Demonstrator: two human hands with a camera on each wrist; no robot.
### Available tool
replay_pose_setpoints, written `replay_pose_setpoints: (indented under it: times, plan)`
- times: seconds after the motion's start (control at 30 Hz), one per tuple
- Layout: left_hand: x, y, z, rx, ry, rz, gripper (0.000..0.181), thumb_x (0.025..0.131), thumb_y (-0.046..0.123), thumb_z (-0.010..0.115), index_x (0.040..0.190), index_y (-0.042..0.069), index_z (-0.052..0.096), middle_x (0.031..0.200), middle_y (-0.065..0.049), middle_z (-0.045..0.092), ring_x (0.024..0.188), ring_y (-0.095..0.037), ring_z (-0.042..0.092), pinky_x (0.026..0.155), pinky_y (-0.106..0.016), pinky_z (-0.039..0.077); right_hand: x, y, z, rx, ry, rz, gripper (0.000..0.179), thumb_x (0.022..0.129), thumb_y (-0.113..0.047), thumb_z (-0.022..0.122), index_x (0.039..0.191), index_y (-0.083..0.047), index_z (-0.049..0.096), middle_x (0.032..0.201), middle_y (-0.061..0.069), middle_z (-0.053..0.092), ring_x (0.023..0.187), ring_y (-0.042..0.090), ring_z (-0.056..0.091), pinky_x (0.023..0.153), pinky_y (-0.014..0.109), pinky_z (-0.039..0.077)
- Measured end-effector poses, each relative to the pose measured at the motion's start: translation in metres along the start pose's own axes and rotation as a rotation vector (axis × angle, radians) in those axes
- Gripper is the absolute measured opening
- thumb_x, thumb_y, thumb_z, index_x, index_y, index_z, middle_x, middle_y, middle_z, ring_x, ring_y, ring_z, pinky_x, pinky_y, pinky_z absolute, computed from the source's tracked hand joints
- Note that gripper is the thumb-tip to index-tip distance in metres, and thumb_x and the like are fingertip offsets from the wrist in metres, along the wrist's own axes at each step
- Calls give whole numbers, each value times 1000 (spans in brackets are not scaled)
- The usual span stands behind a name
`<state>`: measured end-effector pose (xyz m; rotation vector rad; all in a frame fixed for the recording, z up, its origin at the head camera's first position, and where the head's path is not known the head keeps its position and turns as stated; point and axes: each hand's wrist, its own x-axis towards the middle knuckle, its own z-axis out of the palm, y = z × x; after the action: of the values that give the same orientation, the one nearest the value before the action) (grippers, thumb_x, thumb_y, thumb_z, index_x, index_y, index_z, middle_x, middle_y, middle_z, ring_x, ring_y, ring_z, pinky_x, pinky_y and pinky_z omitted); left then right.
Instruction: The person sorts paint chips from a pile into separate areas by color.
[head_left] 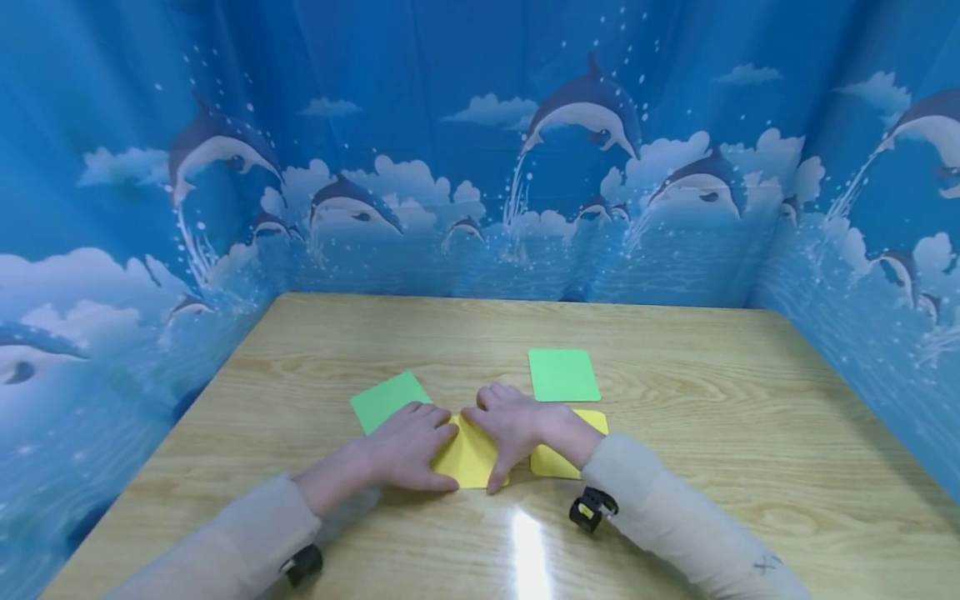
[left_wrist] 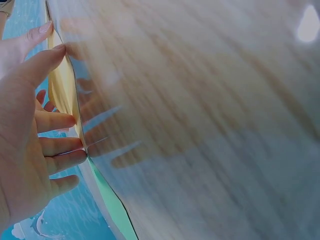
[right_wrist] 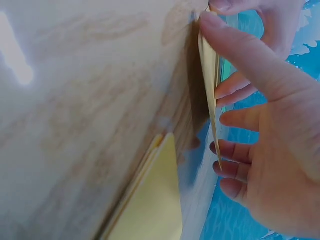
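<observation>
A yellow paper square [head_left: 468, 454] lies between my two hands on the table, bowed slightly upward along its middle. My left hand [head_left: 412, 446] holds its left side, thumb at the near corner and fingers spread toward the far edge. On the other side my right hand [head_left: 513, 423] holds it, thumb at the near edge and fingertips at the far edge. The right wrist view shows the right part of this yellow square [right_wrist: 209, 75] raised a little off the table. Just behind the left hand is a green square [head_left: 386, 402], partly covered by its fingers.
More yellow squares [head_left: 555, 462], apparently layered, lie under the right forearm. Farther back is another green square [head_left: 562, 375]. The wooden table [head_left: 675, 358] reflects light near its front, and a blue dolphin-print curtain [head_left: 465, 125] encloses it at the back and sides.
</observation>
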<state>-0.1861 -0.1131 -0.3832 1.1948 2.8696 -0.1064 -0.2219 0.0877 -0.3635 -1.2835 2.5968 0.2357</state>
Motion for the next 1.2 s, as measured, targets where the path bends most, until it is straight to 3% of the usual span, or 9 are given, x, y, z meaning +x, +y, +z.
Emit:
replay_pose_setpoints:
  times: [0.27, 0.5, 0.8, 1.2]
  plan:
    - [3, 0, -2, 20, 2, 6, 69, 77, 63, 57, 117, 7, 58, 116, -10, 55, 106, -25, 50, 94, -42, 38, 2, -2, 3, 32, -33, 37, 110, 54, -70, 73, 141, -14, 36, 105, -1, 38, 92, 12, 36, 73, 22, 38]
    - [4, 0, -2, 39, 5, 6, 69, 76, 64, 57, 116, 7, 59, 114, -10, 56, 104, -25, 50, 92, -42, 38, 1, -3, 2, -12, -13, 22, 110, 55, -73, 70, 141, -13, 36, 103, -3, 37, 93, 12, 37, 78, 24, 37]
    - [3, 0, -2, 30, 26, 10, 67, 76, 63, 58, 114, 7, 58, 113, -9, 55, 104, -24, 50, 91, -42, 39, 0, -4, 5, -55, 11, -5, 95, 61, -68, 69, 134, -13, 43, 108, 1, 41, 97, 15, 40, 81, 25, 38]
    - [2, -7, 3, 19, 55, -4, 81, 74, 67, 57, 126, 5, 51, 120, -11, 50, 112, -26, 46, 96, -43, 36, -10, 12, 8, 114, 94, -20, 92, 64, -56, 73, 137, -8, 41, 128, 9, 40, 110, 20, 40, 89, 33, 41]
